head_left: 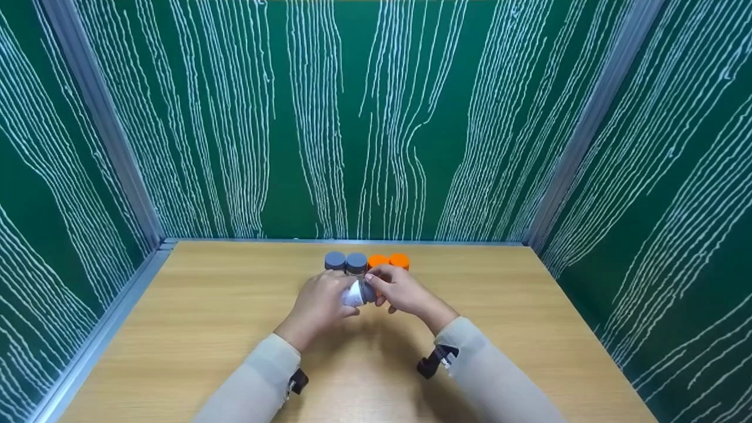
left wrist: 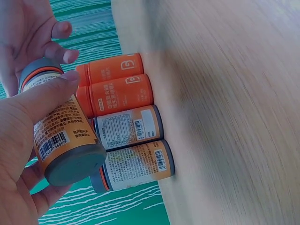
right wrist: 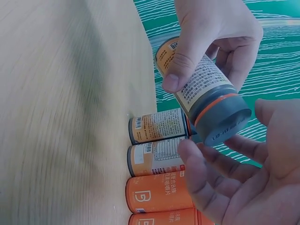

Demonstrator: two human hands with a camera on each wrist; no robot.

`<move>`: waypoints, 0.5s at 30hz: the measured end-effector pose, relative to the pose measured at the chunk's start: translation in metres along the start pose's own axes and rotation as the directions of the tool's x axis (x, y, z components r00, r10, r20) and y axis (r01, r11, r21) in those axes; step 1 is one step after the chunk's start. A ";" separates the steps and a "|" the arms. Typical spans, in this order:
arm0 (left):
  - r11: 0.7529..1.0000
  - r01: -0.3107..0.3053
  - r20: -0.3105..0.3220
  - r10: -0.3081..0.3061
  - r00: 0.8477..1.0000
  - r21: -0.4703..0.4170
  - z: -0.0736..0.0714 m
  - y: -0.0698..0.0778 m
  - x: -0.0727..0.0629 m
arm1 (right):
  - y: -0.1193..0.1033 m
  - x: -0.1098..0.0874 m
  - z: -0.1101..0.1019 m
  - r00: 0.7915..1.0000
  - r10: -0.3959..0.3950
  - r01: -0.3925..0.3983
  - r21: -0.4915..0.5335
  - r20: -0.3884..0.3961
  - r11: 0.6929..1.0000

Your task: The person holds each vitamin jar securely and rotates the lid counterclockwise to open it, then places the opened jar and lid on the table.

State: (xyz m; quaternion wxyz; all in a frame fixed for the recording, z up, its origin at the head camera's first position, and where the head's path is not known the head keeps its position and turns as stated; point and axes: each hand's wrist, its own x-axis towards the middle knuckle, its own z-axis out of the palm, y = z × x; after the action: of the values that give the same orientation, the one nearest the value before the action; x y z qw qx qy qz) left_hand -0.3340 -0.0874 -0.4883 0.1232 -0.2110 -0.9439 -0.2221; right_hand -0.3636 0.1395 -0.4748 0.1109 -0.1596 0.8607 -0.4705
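Note:
My left hand [head_left: 322, 296] grips a supplement bottle [left wrist: 65, 126], its thumb along the label and the fingers round the far side. The bottle is tilted over the table, with its grey cap [right wrist: 222, 119] and orange ring towards my right hand [head_left: 405, 294]. Close beside that cap, the right hand's fingers [right wrist: 206, 187] are loosely bent with a gap between them and the cap. Behind the hands stand two more grey-capped bottles [left wrist: 129, 126] with orange and white labels. Next to them in the same row are two orange bottles [left wrist: 121, 95] with orange caps.
The wooden table [head_left: 235, 276] extends around the row of bottles. Green panels [head_left: 317, 117] with wavy white lines rise behind and at both sides, joined by grey metal posts [head_left: 111, 117]. Both sleeves carry a black wrist device [head_left: 432, 361].

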 end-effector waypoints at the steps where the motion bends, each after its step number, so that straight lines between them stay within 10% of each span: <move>1: 1.000 0.002 0.001 -0.002 1.000 -0.001 0.000 0.000 0.000 | 0.000 0.001 0.000 1.000 -0.004 0.004 -0.001 0.001 1.000; 15: 0.999 0.015 0.001 -0.015 1.000 -0.041 0.003 0.002 0.001 | 0.001 0.001 0.000 1.000 -0.028 0.028 -0.021 -0.006 0.999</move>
State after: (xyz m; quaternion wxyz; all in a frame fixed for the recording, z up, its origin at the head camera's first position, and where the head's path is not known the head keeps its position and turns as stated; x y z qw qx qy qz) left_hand -0.3343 -0.0844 -0.4896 0.1170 -0.2066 -0.9407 -0.2422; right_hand -0.3649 0.1398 -0.4753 0.1000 -0.1716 0.8636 -0.4634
